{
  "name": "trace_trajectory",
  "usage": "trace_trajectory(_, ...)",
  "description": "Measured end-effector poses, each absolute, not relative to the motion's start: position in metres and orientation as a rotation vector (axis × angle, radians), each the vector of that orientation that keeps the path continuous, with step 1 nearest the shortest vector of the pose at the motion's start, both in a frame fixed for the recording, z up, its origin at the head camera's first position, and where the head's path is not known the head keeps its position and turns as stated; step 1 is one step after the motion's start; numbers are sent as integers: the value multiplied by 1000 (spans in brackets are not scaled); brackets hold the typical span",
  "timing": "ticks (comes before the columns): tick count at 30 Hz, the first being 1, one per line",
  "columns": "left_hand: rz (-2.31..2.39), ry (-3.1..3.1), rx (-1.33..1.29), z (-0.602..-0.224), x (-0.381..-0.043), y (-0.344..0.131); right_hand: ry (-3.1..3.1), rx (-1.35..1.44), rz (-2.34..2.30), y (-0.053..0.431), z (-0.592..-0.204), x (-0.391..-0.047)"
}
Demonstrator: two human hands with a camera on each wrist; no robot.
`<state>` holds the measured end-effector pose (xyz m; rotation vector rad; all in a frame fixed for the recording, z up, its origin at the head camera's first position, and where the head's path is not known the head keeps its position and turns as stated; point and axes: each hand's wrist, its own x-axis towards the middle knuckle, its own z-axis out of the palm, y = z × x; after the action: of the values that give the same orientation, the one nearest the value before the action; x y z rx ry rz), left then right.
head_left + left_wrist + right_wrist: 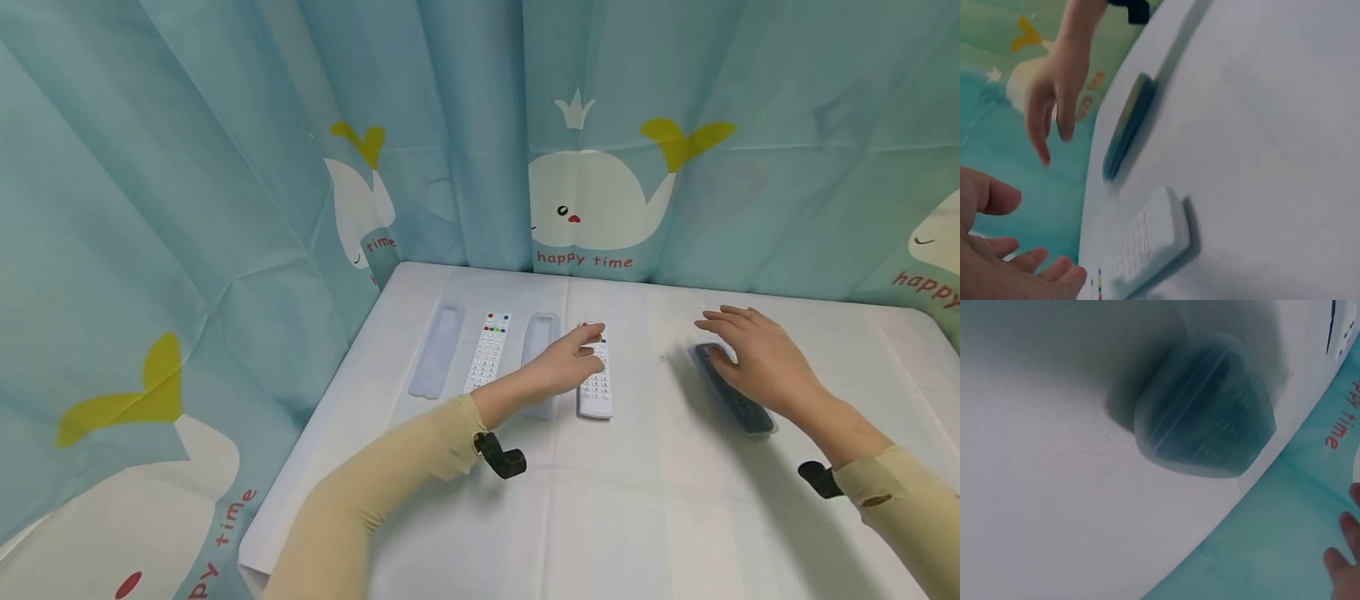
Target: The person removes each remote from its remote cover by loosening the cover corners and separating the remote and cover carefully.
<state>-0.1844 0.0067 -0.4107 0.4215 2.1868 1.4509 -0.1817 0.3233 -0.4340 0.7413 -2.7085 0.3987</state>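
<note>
My left hand (564, 363) is held over a white remote control (596, 393), with its fingers loosely extended and nothing in them. In the left wrist view that white remote (1147, 244) lies just beyond the fingers, apart from them. A dark remote control in a translucent sleeve (742, 407) rests on the right part of the table. Above its far end is my right hand (768, 360), fingers spread and holding nothing. The right wrist view shows the sleeved remote (1207, 415) end-on, away from the fingertips (1337, 559).
To the left lie another white remote (489, 346) and two clear remote covers, one far left (437, 354) and one (542, 333) partly hidden by my left hand. A white cloth covers the table (637, 508). A blue whale-print curtain (465, 125) hangs behind it.
</note>
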Motion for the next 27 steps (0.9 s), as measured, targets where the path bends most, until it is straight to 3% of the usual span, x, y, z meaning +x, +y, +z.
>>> trace_trajectory(13,1540,1979,329,-413,-170,54,-3092,340,724,351,-434,-184)
trace_trajectory(27,1971,1170,-289,-447,-158,118,-3284,123,1194,375,-441,-185)
